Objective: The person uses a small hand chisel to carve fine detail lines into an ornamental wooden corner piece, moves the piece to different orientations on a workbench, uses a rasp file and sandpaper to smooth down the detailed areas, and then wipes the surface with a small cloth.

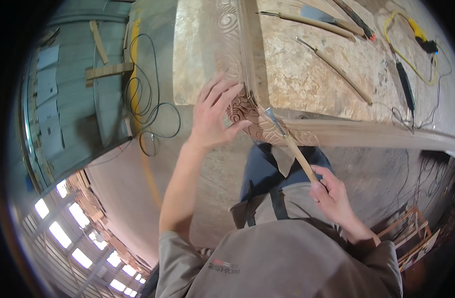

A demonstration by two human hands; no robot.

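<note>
The left hand (212, 111) is arching over the corner of the carved wood (260, 130), its grip spread, thumb and fingers standing apart around the dark scrollwork. The fingertips are looking very near the carving; whether they are pressing on it I can't tell from here. The right hand (329, 193) is pinching the chisel (299, 158) near the end of its pale handle, thumb against fingers. The blade is pointing away from the person and lying over the inner edge of that corner, though I can't make out whether it is biting.

The carved wood is lying along the desk (287, 82), one arm running away from the person, the other stretching off to the right. On the desk's worn top, a gouge (337, 70) is lying slantwise, and beyond it a wooden-handled tool (309, 25) is resting beside a scraper (318, 14). Farther right, a yellow cord (390, 36) is curling near a black pen-like tool (405, 88). Over on the left, a dark cable (179, 121) is looping beside some wooden strips (111, 71).
</note>
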